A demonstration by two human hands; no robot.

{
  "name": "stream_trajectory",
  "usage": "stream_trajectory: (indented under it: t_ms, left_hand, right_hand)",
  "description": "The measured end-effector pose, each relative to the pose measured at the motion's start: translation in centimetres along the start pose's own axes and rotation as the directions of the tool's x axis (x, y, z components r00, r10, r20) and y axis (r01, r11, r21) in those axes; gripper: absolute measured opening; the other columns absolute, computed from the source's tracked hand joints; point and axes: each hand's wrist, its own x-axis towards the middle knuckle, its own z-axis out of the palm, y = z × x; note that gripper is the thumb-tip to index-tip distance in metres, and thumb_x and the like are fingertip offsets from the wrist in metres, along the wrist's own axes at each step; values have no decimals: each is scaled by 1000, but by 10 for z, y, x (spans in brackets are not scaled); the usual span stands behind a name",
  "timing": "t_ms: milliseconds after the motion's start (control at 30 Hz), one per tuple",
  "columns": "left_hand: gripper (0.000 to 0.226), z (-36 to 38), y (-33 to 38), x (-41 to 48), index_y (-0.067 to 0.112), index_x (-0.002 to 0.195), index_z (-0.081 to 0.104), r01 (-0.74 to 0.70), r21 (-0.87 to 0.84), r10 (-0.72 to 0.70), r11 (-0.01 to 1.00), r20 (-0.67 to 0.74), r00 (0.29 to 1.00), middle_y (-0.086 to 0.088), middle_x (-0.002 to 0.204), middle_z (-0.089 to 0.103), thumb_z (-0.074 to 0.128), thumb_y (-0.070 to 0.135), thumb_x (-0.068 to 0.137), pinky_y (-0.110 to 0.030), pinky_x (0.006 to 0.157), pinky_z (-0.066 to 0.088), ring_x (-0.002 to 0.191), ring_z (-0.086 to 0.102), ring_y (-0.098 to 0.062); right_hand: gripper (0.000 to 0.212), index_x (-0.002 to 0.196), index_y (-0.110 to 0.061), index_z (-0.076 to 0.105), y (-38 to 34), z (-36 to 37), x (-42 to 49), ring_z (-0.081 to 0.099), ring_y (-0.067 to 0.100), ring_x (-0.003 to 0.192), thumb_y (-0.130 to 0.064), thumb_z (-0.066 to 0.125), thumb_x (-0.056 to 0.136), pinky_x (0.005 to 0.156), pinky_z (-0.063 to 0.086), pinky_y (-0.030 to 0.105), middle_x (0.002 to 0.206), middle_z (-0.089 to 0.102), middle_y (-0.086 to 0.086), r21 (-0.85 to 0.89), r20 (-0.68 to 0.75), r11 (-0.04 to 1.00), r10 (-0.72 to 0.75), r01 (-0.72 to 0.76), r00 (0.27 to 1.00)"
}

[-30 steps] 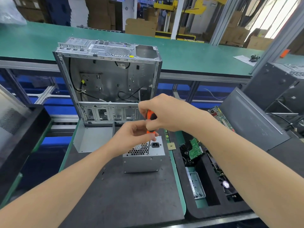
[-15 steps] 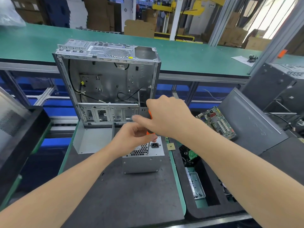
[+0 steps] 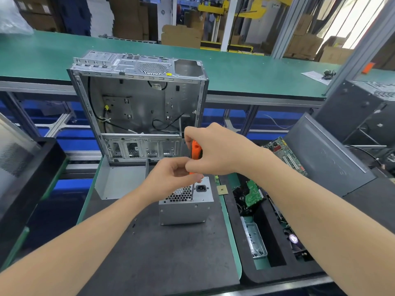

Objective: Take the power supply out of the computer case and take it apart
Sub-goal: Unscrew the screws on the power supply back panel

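The silver power supply (image 3: 184,210) stands on the dark mat in front of the open, stripped computer case (image 3: 136,103). Its vented face with the power socket points up. An orange-handled screwdriver (image 3: 196,149) stands upright, its tip on the near rim of that top face. My right hand (image 3: 215,150) grips the handle from the right. My left hand (image 3: 171,178) pinches the lower end of the handle and the shaft just above the supply, hiding part of the vent grille.
A bent grey metal panel (image 3: 119,180) lies left of the supply. Small screws (image 3: 133,225) sit on the mat. A CPU chip (image 3: 222,190) rests to the right. A black tray (image 3: 275,242) holds circuit boards and parts. Dark case panels lean on both sides.
My right hand has turned a little on the handle, showing more of the orange. The view has shifted slightly. The screwdriver tip stays on the supply's top.
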Motion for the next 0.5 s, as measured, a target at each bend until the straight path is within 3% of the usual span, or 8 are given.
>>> stream_trajectory:
  t_ms: [100,167,233,333,500]
  left_hand:
    - [14,1,-2,1,22,100,79,18,-17,-18,1000,-18,1000,-7,101,79,82,25,87,-40,93,60,101,76,-26]
    - [17,-3,-4,-1,27,105,78,1,48,-2,999,23,1000,-3,104,78,81,23,88,-35,92,59,99,74,-23]
    - [23,-8,-11,-6,35,105,75,-27,274,7,961,70,997,6,103,75,77,23,86,-24,85,55,90,69,-11]
    - [19,-8,-25,-14,37,97,75,-45,602,-12,797,90,996,12,94,64,78,26,82,-18,75,46,82,61,-9]
    - [14,2,-36,-15,38,78,74,-52,664,25,746,51,998,10,87,59,84,31,84,-19,70,46,75,59,-14]
  right_hand:
    - [43,89,-22,54,-4,10,3,59,24,73,-65,55,87,52,33,29,76,57,-3,-195,-152,976,70,-100,986]
    - [36,88,-23,54,-5,13,4,60,25,76,-58,58,90,53,34,29,80,57,-2,-119,-127,987,91,-106,988]
    - [26,88,-25,55,-3,11,3,59,24,74,-49,63,87,51,32,27,80,57,-3,-44,-105,994,98,-103,990]
    - [24,88,-25,56,1,10,0,56,22,71,-47,64,86,50,30,26,75,54,-4,-33,-118,994,95,-100,989]
    - [24,88,-25,55,4,12,-3,53,19,69,-48,64,87,52,33,27,75,53,-4,-15,-118,994,108,-111,987]
